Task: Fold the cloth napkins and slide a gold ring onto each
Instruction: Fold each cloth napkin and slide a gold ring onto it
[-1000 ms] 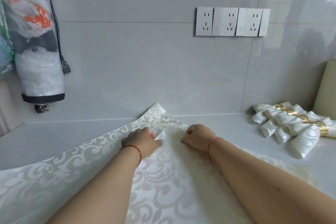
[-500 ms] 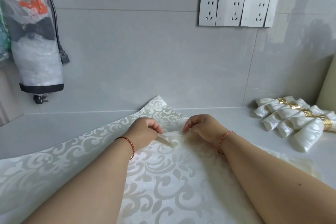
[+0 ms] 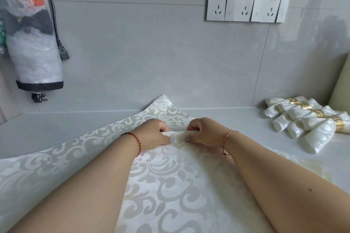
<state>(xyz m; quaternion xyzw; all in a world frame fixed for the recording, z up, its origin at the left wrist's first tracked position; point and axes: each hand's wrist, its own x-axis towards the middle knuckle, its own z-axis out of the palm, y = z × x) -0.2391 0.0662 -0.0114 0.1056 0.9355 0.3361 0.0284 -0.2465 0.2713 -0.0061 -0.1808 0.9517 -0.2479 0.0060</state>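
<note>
Fingers (image 3: 172, 140) of both hands are pinching a small fold in the damask napkin (image 3: 170, 185) spread on the desk (image 3: 236, 119); the crease is running left-right, far corner lying beyond.

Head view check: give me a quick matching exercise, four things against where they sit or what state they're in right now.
Things:
1. napkin
2. ringed napkins
3. wall sockets
4. black plug

States:
A. hanging at left, unplugged
B. piled at right on the counter
C. on the wall, nothing plugged in
D. spread flat, far corner pinched in the grip of both hands

Pairs: 1-D, 2-B, 3-C, 4-A. The left hand and right hand pinch it side by side.
</note>
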